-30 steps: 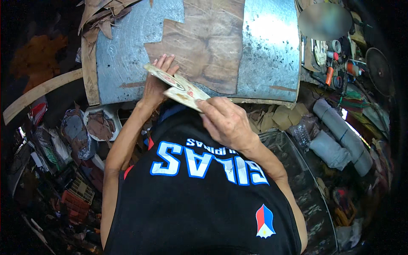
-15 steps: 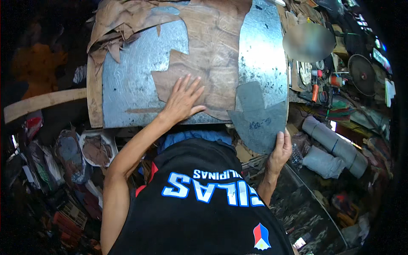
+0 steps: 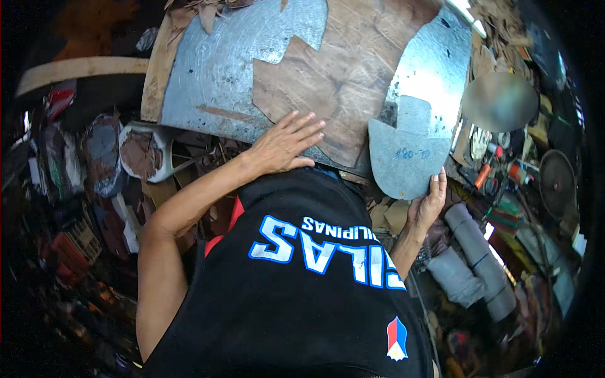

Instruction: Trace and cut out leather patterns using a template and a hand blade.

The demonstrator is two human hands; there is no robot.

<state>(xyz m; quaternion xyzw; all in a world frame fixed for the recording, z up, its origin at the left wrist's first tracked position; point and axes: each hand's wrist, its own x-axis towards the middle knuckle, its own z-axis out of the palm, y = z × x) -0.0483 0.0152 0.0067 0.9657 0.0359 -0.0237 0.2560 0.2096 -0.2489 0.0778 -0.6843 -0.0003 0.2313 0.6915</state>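
A large brown leather piece (image 3: 340,82) with a stepped, cut edge lies on a metal-topped table (image 3: 220,82). My left hand (image 3: 287,143) rests flat on the leather's near left corner, fingers spread. At the table's near right edge, my right hand (image 3: 430,203) pinches the lower right rim of a grey, round-ended pattern piece (image 3: 403,160) with handwriting on it. The pattern lies partly on the metal and juts over the near edge, beside the leather. A smaller grey shape (image 3: 414,113) adjoins its far side; I cannot tell whether it is separate.
Leather scraps (image 3: 208,12) lie at the table's far left corner. A white stool (image 3: 146,151) holding scraps stands left of the table. Tools and orange-capped bottles (image 3: 484,176) crowd the right side, near a round dark disc (image 3: 558,183) and grey rolls (image 3: 482,261).
The view has shifted and turned, so the table sits higher and tilted. The pattern piece has swung round and lies nearer level beside the leather. My left hand sits closer to the leather's near edge.
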